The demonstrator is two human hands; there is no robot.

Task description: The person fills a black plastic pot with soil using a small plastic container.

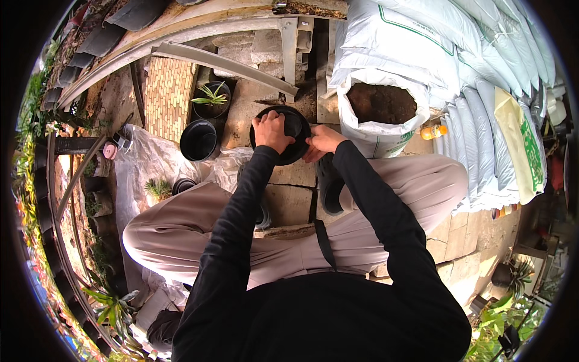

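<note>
Between my feet, over the paving, is a round black plastic pot [293,156]. My left hand [273,132] reaches over its left side, fingers bent down into or onto it; a smaller dark round shape shows beside the fingers. My right hand [322,142] grips the pot's right rim. Left of it stand an empty-looking black pot [199,140] and a black pot with a spiky green-and-white plant [211,97]. An open white sack of dark soil [382,103] stands at the upper right. A small spiky plant [158,188] is near my left knee.
Stacked white filled sacks [398,40] rise at the right, with an orange-capped bottle [433,132] beside them. A metal bar [226,65] crosses above the pots, near a patterned tile panel [168,97]. Clear plastic sheeting [144,158] covers ground at the left, near a pink object [109,150].
</note>
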